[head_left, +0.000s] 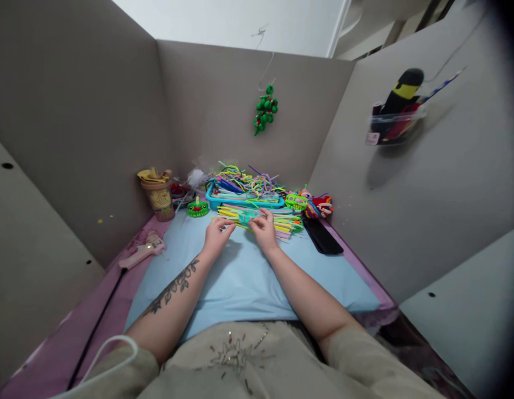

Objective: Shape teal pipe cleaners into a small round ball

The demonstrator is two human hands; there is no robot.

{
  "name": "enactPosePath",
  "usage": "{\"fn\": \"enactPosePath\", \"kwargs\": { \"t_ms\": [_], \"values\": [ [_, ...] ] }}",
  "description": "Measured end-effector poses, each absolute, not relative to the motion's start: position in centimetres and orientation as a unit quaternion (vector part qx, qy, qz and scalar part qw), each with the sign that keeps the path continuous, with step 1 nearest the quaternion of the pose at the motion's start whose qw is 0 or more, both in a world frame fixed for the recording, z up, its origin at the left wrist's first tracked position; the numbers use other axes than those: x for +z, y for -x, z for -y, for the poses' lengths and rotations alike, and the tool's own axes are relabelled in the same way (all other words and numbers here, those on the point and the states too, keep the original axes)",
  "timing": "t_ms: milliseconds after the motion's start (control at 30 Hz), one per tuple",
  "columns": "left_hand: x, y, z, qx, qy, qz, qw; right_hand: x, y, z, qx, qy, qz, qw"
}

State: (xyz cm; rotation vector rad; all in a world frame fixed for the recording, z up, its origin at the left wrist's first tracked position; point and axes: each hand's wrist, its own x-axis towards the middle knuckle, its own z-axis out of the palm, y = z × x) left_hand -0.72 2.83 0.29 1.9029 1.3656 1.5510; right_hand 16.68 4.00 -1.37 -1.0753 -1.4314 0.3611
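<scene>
My right hand [264, 230] has its thumb and fingers pinched on a small teal-green fuzzy piece [245, 216], which looks like a worked pipe cleaner; its exact shape is too small to tell. Close beside it, my left hand [217, 237] is drawn into a pinch, the fingertips pointing towards the same piece. Anything between those left fingers is too fine to make out. Just beyond both hands lies a spread of loose pipe cleaners [284, 221] in yellow, pink and green. A blue tray [248, 203] heaped with more coloured pipe cleaners stands behind them.
Left of the tray sit a green fuzzy figure [198, 208] and a tan cup [159, 199]. A pink glue gun [143, 254] with its cord lies at the left edge. A black flat object [323, 237] rests at right. A green ornament [266, 111] hangs at the back.
</scene>
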Motion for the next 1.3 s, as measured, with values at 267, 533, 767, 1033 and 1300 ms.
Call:
{"fn": "enactPosePath", "kwargs": {
  "t_ms": [267,533,767,1033,1300],
  "values": [
    [-0.4,-0.2,-3.0,0.522,-0.686,-0.477,0.170,-1.1,-15.8,-3.2,0.119,0.410,0.694,0.579],
    [-0.5,-0.5,-2.9,0.487,-0.686,-0.500,0.207,-1.4,-16.0,-3.6,0.116,0.384,0.708,0.582],
    [-0.3,-1.2,-2.2,0.544,-0.656,-0.477,0.214,-1.2,-15.7,-3.6,0.184,0.406,0.671,0.592],
    [0.0,-1.2,-2.1,0.564,-0.642,-0.458,0.245,-1.4,-15.7,-4.0,0.266,0.440,0.635,0.577],
    [-0.8,-1.4,-2.4,0.594,-0.589,-0.472,0.279,-1.7,-15.5,-4.1,0.293,0.413,0.643,0.575]
  ]
}}
